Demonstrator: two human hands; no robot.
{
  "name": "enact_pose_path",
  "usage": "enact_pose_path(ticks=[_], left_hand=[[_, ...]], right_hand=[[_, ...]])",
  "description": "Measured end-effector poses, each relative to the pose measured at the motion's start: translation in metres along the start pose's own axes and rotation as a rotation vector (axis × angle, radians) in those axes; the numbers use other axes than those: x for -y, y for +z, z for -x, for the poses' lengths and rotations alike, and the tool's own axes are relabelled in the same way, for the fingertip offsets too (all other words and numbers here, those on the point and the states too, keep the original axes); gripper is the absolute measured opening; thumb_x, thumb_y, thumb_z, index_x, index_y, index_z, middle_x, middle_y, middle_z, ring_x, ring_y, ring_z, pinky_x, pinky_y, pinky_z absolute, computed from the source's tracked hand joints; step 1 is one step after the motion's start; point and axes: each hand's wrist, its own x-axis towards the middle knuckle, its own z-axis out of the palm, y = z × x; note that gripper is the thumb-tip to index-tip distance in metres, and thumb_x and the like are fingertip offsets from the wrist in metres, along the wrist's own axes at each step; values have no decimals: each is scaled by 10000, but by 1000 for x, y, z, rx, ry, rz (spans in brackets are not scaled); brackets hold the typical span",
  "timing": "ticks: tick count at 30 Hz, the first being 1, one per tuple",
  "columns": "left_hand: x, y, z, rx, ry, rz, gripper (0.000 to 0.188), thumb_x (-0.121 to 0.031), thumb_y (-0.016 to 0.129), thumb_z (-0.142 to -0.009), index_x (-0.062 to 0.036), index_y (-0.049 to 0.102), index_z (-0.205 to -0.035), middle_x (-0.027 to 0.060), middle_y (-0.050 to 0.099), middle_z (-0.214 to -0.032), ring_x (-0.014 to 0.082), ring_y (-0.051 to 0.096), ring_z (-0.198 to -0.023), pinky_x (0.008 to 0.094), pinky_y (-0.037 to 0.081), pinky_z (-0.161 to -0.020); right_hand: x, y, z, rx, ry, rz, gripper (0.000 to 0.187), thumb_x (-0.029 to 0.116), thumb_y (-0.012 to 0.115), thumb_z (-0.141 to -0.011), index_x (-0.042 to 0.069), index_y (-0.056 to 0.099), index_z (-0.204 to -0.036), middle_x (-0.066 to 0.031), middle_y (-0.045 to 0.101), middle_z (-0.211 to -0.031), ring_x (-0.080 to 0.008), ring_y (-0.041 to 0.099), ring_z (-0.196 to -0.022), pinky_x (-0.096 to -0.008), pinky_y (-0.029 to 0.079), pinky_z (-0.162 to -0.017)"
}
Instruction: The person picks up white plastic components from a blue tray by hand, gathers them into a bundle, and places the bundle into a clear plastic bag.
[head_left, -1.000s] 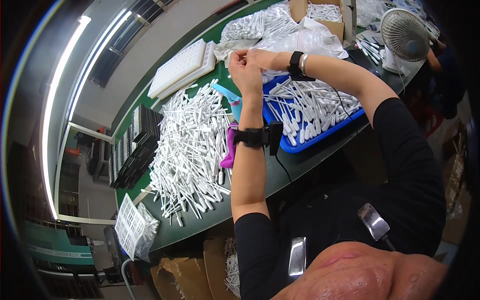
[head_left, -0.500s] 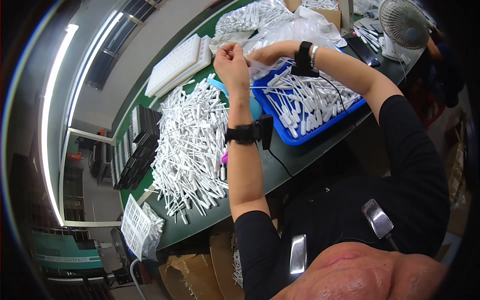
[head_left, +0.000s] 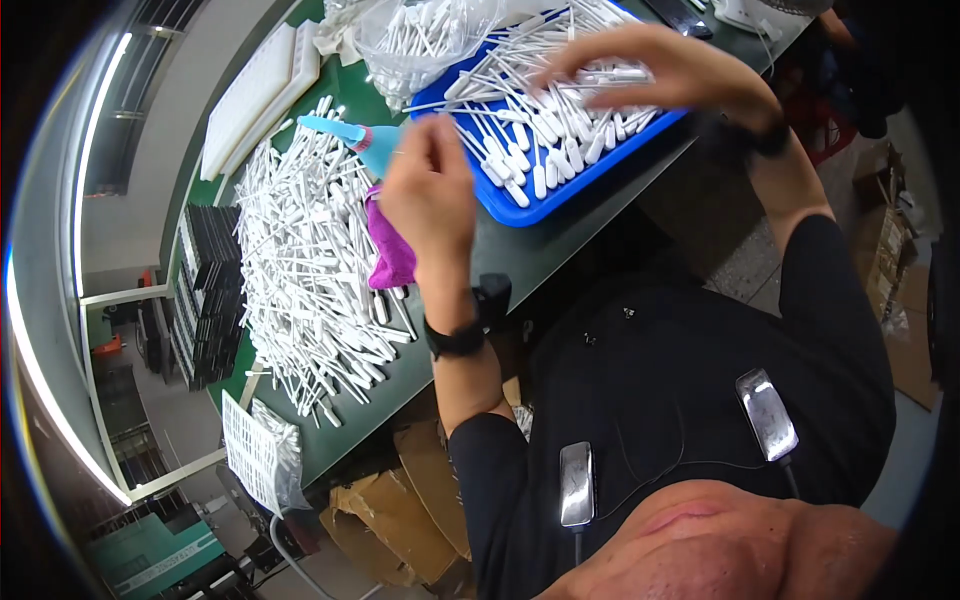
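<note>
My left hand (head_left: 430,195) is raised over the table between the loose heap and the blue tray, its fingers curled together; motion blurs it, and whatever they may hold is hidden. Fingers apart and nothing visible in them, my right hand (head_left: 665,70) hovers over the blue tray (head_left: 520,213). White plastic sticks with thicker ends (head_left: 565,155) lie in that tray. To the left spreads a big heap of similar white sticks (head_left: 310,260). Close behind my left hand is a light blue tapered bulb (head_left: 375,150) with a pink ring, and beside it a magenta cloth (head_left: 392,245).
A clear bag of white sticks (head_left: 425,40) stands at the tray's far left. White slabs (head_left: 255,95) lean at the back left, above stacked black trays (head_left: 205,290). A printed sheet and bag (head_left: 262,450) hang at the table's near left corner. Cardboard boxes (head_left: 400,510) sit below.
Both hands have come nearer and separated; my right hand has left the clear plastic and swung right over the tray. The view has shifted, bringing the bulb and magenta cloth into fuller sight.
</note>
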Motion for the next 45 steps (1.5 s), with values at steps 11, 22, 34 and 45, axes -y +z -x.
enact_pose_path(ticks=[11, 22, 34, 45], left_hand=[[36, 64, 29, 457, 300, -694, 371, -412, 725, -774, -51, 660, -829, 138, 671, -748, 312, 620, -848, 491, 372, -928], [40, 52, 38, 539, 216, -580, 495, -330, 733, -757, -14, 584, -1108, 143, 682, -903, 313, 591, -999, 540, 276, -1059], [30, 74, 51, 358, 47, -511, 610, -164, 671, -770, 42, 430, -1291, 145, 647, -861, 314, 593, -942, 582, 265, -1064], [21, 63, 43, 376, -34, -490, 523, -15, 548, -807, 31, 427, -1314, 208, 601, -1054, 336, 608, -1007, 529, 294, -1057]], right_hand=[[8, 87, 83, -20, 455, -651, 260, 149, 591, -947, 9, 639, -1161, -94, 681, -1051, -163, 635, -1002, -274, 484, -900], [-2, 99, 78, -49, 505, -699, 255, 124, 576, -951, -5, 627, -1164, -91, 678, -1068, -151, 633, -1009, -268, 486, -890], [-9, 112, 67, -74, 541, -857, 286, 192, 566, -969, 36, 613, -1205, -77, 662, -1065, -143, 621, -1001, -261, 490, -865], [-25, 138, 56, -139, 573, -1411, 475, 193, 546, -981, 28, 404, -1403, -137, 522, -1330, -199, 552, -1168, -335, 477, -964]])
